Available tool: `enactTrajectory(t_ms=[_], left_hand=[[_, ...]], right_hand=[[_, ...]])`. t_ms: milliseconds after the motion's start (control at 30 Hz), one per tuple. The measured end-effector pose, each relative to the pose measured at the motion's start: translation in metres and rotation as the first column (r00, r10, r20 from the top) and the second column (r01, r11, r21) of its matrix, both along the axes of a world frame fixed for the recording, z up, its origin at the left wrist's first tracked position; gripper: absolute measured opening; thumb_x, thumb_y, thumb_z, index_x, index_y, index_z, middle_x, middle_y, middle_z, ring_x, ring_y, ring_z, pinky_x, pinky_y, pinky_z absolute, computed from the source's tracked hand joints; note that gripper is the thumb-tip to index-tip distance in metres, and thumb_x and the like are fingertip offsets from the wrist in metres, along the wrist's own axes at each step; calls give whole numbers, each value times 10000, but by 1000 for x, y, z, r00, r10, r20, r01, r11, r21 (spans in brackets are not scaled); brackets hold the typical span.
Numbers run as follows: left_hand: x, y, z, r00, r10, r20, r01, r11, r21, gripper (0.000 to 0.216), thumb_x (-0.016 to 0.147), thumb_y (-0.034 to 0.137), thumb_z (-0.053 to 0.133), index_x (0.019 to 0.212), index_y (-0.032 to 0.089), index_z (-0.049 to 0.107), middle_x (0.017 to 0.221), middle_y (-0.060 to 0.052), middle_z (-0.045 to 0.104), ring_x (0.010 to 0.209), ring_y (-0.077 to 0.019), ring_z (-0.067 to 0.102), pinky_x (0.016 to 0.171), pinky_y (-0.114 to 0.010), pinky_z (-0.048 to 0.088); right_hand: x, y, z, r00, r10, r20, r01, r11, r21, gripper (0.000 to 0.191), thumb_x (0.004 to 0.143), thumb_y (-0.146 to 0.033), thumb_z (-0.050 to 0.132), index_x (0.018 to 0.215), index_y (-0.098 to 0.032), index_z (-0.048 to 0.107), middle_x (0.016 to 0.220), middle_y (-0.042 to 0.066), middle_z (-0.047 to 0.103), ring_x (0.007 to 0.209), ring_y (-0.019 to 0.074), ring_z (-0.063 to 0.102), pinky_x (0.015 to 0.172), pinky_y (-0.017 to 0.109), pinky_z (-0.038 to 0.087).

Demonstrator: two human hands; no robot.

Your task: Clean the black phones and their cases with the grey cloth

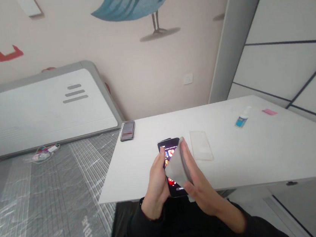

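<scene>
A smartphone (171, 183) with its screen lit is held upright over the table's front edge. My left hand (157, 179) is closed round its left side, the thumb along the screen's edge. A grey cloth (176, 167) lies folded over the right part of the screen. My right hand (198, 184) grips this cloth against the phone's right side, fingers along its outer edge. Part of the screen is hidden under the cloth. Just right of my hands, a clear phone case (201, 146) lies flat on the white table (231, 163).
A small spray bottle (242, 119) with a blue label lies at the table's right, near a pink piece (269, 112). A blurred dark rectangular item (127, 130) sits at the back left corner. Beyond stands a white panel (31, 110) on the plastic-covered floor (56, 206).
</scene>
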State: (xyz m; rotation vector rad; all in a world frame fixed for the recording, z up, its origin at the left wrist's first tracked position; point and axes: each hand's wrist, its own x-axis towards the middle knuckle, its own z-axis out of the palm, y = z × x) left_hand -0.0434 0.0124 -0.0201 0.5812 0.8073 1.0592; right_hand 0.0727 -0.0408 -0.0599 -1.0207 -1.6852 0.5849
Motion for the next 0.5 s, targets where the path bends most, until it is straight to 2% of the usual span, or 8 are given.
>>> enactTrajectory(t_ms=[100, 233, 367, 500], left_hand=[[0, 4, 2, 999, 46, 27, -46, 999, 8, 505, 805, 572, 753, 1029, 119, 744, 989, -103, 780, 898, -233, 730, 871, -319, 546], [-4, 13, 12, 991, 9, 132, -15, 999, 42, 495, 906, 537, 651, 1184, 130, 702, 1115, -127, 754, 979, -243, 728, 913, -351, 561], [-7, 17, 22, 972, -55, 229, 33, 995, 97, 448, 978, 482, 564, 1359, 251, 605, 1182, -86, 729, 933, -195, 730, 842, -326, 589], [-6, 16, 25, 973, -70, 221, 43, 991, 123, 513, 975, 519, 552, 1451, 334, 512, 1170, -83, 727, 951, -197, 727, 846, -340, 593]], right_hand=[[-1, 2, 0, 1000, 17, -6, -17, 1000, 7, 833, 988, -697, 274, 1619, -297, -96, 1708, 2, -91, 1563, 311, -40, 1269, 573, 67], [-6, -20, -19, 998, 54, 22, -54, 998, -25, 844, 993, -684, 308, 1626, -272, -68, 1711, 40, -56, 1561, 332, 16, 1259, 580, 131], [-7, -45, -40, 997, 61, 39, -58, 995, -75, 825, 1002, -663, 310, 1625, -279, -71, 1712, 50, -45, 1558, 323, 38, 1247, 552, 210], [-6, -50, -45, 997, 66, 46, -62, 995, -81, 828, 1000, -665, 305, 1623, -279, -82, 1710, 51, -58, 1556, 326, 32, 1247, 562, 196]])
